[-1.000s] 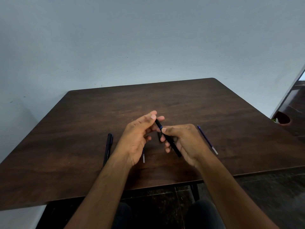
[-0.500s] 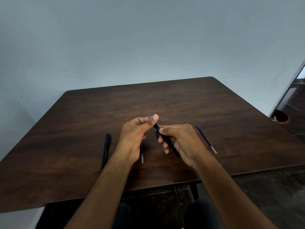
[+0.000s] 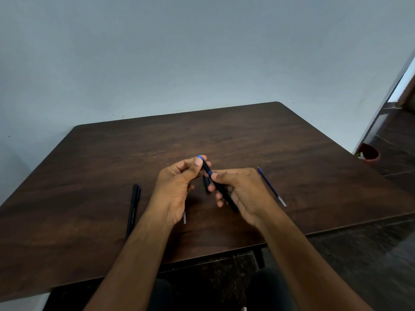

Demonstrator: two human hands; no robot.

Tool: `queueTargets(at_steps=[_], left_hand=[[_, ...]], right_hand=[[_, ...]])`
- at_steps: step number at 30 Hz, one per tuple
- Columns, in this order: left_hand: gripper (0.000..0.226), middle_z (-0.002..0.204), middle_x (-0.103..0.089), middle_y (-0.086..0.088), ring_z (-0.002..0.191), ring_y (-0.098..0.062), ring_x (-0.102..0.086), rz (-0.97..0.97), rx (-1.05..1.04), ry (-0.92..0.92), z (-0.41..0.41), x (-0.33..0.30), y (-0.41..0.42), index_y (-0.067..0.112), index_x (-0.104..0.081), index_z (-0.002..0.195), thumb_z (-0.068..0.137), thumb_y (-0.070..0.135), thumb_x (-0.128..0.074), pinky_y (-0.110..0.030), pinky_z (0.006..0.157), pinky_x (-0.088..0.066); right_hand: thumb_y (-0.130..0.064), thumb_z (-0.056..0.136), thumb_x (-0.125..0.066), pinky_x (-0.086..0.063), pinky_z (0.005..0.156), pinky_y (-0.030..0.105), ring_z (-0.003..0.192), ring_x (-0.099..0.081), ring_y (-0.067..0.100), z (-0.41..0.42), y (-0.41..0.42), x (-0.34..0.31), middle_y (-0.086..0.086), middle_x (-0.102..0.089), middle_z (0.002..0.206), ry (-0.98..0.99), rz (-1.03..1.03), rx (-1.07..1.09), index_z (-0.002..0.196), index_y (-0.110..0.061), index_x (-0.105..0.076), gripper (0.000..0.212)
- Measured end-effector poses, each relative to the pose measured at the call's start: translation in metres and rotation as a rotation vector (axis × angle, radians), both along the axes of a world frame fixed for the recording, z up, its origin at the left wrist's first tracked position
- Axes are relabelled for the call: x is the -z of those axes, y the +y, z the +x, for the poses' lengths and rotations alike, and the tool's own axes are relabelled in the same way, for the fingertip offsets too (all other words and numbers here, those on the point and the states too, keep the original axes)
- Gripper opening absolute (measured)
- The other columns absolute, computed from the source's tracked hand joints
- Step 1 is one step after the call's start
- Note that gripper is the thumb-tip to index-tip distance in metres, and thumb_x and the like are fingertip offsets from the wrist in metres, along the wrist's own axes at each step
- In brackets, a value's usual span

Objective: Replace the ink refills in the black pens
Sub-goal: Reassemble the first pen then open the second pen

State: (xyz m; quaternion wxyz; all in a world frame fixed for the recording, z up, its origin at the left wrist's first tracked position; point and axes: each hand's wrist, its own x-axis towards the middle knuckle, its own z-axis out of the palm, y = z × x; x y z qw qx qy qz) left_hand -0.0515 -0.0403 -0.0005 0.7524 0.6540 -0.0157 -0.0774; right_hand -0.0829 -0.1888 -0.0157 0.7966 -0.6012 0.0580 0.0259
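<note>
Here both hands (image 3: 244,189) grip a black pen (image 3: 221,187), lettering unreadable

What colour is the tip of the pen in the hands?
Bright blue, on the black pen, seen in the head view.

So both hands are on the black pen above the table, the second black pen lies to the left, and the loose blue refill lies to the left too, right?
Not quite. In the head view the loose blue refill lies on the table to the right of the hands, not the left. The rest holds: the left hand and right hand both hold the black pen, and the second black pen lies to the left.
</note>
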Motion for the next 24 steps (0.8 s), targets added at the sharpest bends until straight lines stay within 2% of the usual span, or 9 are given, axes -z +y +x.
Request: queueTargets(at_steps=[2, 5, 14, 19, 24], left_hand=[[0.018, 0.094, -0.078, 0.002, 0.093, -0.011, -0.066, -0.016, -0.045, 0.030, 0.000, 0.000, -0.002, 0.021, -0.076, 0.089, 0.079, 0.036, -0.077, -0.033, 0.079, -0.039], [0.026, 0.087, -0.076, 0.003, 0.092, -0.013, -0.063, -0.034, -0.064, 0.065, 0.002, 0.002, -0.002, 0.023, -0.075, 0.081, 0.065, 0.043, -0.081, -0.034, 0.082, -0.041], [0.029, 0.093, -0.077, 0.002, 0.097, -0.014, -0.065, -0.049, -0.070, 0.032, 0.002, 0.000, -0.002, 0.023, -0.076, 0.082, 0.063, 0.044, -0.082, -0.032, 0.079, -0.042], [0.028, 0.103, -0.078, -0.002, 0.100, -0.016, -0.065, -0.045, -0.122, 0.033, 0.001, -0.006, -0.004, 0.024, -0.077, 0.081, 0.064, 0.046, -0.080, -0.033, 0.081, -0.044], [0.025, 0.088, -0.076, 0.005, 0.087, -0.010, -0.061, -0.036, -0.167, 0.049, 0.001, -0.012, -0.003, 0.023, -0.077, 0.082, 0.068, 0.042, -0.082, -0.032, 0.077, -0.045]], right_hand=[[-0.005, 0.094, -0.064, -0.049, 0.051, 0.034, 0.056, -0.056, 0.020, 0.000, -0.002, 0.000, 0.016, -0.070, 0.074, -0.002, -0.002, 0.003, 0.102, 0.003, -0.075, 0.016], [-0.003, 0.092, -0.066, -0.051, 0.052, 0.035, 0.057, -0.057, 0.021, -0.001, -0.003, 0.001, 0.018, -0.072, 0.077, -0.002, -0.009, 0.003, 0.101, 0.002, -0.075, 0.014], [-0.011, 0.092, -0.070, -0.049, 0.049, 0.034, 0.054, -0.055, 0.021, -0.004, -0.003, -0.001, 0.018, -0.070, 0.076, -0.020, 0.005, 0.022, 0.098, 0.006, -0.075, 0.020], [-0.015, 0.089, -0.073, -0.051, 0.053, 0.036, 0.058, -0.057, 0.022, -0.005, -0.006, -0.002, 0.015, -0.073, 0.079, 0.005, -0.047, 0.016, 0.095, 0.000, -0.079, 0.017], [-0.015, 0.088, -0.071, -0.049, 0.053, 0.036, 0.058, -0.055, 0.022, -0.007, -0.008, -0.001, 0.016, -0.073, 0.078, 0.047, -0.104, 0.023, 0.089, -0.002, -0.080, 0.016]])
